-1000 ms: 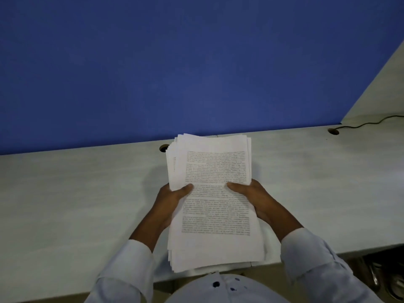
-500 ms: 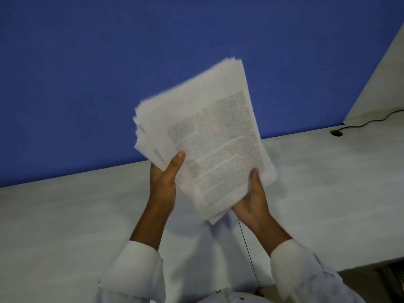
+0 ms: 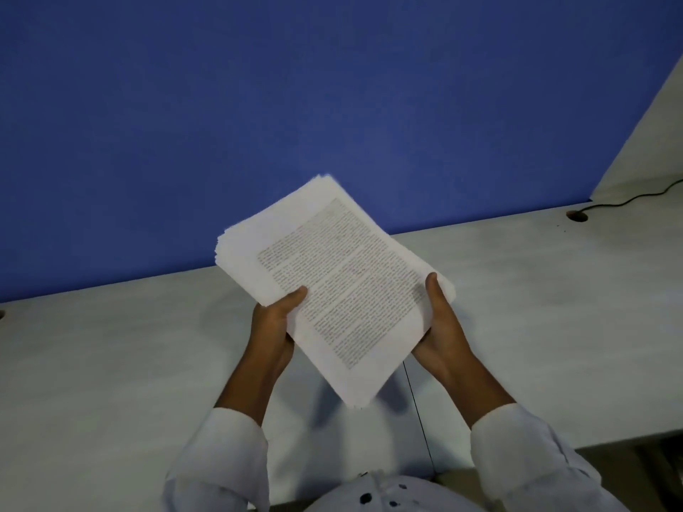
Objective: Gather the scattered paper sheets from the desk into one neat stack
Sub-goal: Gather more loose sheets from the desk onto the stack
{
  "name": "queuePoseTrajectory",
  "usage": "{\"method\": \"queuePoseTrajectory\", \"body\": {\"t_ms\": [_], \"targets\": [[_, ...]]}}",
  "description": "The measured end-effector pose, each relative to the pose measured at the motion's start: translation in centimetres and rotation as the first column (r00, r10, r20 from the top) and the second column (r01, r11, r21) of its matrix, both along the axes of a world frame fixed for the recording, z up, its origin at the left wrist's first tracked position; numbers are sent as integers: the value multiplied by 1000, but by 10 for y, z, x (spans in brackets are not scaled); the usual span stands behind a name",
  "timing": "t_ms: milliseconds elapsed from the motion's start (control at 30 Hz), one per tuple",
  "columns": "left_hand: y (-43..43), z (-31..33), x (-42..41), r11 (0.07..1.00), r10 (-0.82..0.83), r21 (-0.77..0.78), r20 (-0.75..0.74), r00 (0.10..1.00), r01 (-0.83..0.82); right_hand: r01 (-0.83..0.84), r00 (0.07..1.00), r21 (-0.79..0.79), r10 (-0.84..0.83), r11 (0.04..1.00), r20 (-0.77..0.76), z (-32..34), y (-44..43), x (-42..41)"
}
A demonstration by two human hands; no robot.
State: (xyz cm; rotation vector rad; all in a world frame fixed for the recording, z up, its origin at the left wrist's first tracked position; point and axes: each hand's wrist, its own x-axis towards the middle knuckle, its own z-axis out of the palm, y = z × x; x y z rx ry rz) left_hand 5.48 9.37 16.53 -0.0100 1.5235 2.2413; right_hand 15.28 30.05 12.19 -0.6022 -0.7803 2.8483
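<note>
Paper stack [image 3: 332,282] held above desk [image 3: 111,364], tilted. Left hand [image 3: 275,327] and right hand [image 3: 441,327] both pinching side edges, thumbs on top. Light, floppy, sheets slide (edges uneven); grip both sides firmly.

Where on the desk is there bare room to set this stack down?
Bare desk left of the left hand, up to the wall; also right of the right hand, before the hole and cable. Crowded under the stack.

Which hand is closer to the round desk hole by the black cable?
Right. The right hand holds the paper stack on the side toward the hole, though well short of it; the left hand holds the stack's opposite edge, farther away.
</note>
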Motion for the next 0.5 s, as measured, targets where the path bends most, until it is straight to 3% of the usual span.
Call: {"method": "queuePoseTrajectory", "body": {"t_ms": [167, 233, 300, 400, 500], "targets": [[-37, -17, 1, 996, -94, 16, 78, 992, 93, -282, 959, -11, 281, 959, -29, -7, 28, 31], [-44, -15, 5, 988, -154, -10, 69, 986, 155, -398, 915, 201, 402, 895, 22, -3, 35, 33], [-37, -14, 13, 975, -205, -81, 40, 978, 207, -460, 882, 437, 454, 773, 127, 8, 29, 24], [-13, -20, 29, 937, -131, -329, -20, 991, 117, -358, 933, 588, 295, 725, 205, 17, 6, 5], [-3, -24, 35, 910, -24, -414, -48, 999, 2, -248, 968, 673, 146, 697, 205, 6, -8, 2]]}}
